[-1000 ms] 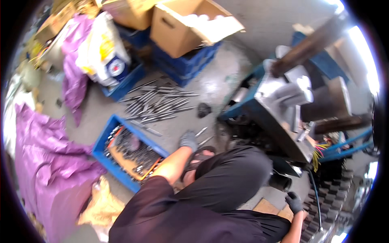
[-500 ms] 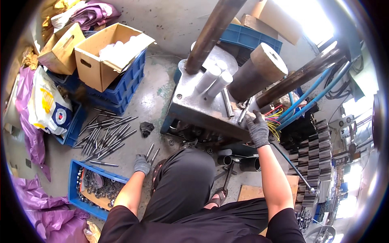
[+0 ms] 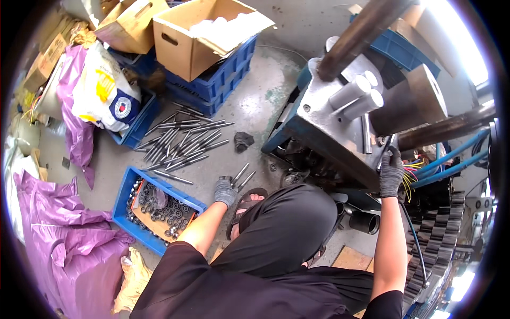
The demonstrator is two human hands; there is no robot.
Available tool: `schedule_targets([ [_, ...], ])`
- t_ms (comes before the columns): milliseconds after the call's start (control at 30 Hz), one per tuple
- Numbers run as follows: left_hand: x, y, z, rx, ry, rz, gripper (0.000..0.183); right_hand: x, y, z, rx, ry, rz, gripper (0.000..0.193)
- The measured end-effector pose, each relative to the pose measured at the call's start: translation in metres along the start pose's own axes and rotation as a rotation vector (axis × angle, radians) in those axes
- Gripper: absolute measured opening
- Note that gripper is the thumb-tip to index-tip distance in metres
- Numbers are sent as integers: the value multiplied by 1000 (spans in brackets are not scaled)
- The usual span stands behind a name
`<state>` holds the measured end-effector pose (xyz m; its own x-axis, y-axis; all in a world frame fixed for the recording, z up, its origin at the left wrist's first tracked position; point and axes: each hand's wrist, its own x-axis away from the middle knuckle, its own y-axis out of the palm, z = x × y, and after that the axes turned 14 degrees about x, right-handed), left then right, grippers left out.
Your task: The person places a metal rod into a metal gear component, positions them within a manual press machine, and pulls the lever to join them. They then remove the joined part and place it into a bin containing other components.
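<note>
My left hand (image 3: pixel 226 192), in a grey glove, is low over the floor beside my left foot. Its fingers are closed on two slim metal rods (image 3: pixel 240 174), which stick out past them. My right hand (image 3: pixel 392 173), gloved too, is at the edge of the steel press table (image 3: pixel 319 114), its fingers closed about a short metal rod (image 3: pixel 384 151); part of that rod is hidden by the glove. Another rod (image 3: pixel 366 134) lies on the table, left of that hand. Behind it stand several light grey cylinders (image 3: pixel 350 91) and a thick dark cylinder (image 3: pixel 406 103).
A pile of metal rods (image 3: pixel 183 139) lies on the floor next to a black crumpled cloth (image 3: pixel 243 141). A blue bin (image 3: pixel 123 215) holds many small ring-shaped parts. Blue crates (image 3: pixel 234 72) carry a cardboard box (image 3: pixel 183 50). Blue hoses (image 3: pixel 451 159) and coloured wires run by the table's right side.
The view has swung left, so everything sits farther right. My right fingers have drawn in around the rod at the table edge. My left hand keeps its two rods near the bin.
</note>
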<state>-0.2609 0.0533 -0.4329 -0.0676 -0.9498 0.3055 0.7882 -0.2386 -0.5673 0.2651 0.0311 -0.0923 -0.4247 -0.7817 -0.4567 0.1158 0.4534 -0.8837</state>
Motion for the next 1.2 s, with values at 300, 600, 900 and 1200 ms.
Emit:
schedule_targets([
  [300,31,3,23,-69,180,21,53,8,1,14,-146,87,7,25],
  [600,32,18,0,99,136,10,39,5,3,-2,-156,47,97,24],
  [900,4,-11,17,-36,12,38,42,6,12,16,-175,29,66,28],
  [1200,-89,-77,-29,-167,-1047,723,42,16,2,16,-95,68,72,28],
])
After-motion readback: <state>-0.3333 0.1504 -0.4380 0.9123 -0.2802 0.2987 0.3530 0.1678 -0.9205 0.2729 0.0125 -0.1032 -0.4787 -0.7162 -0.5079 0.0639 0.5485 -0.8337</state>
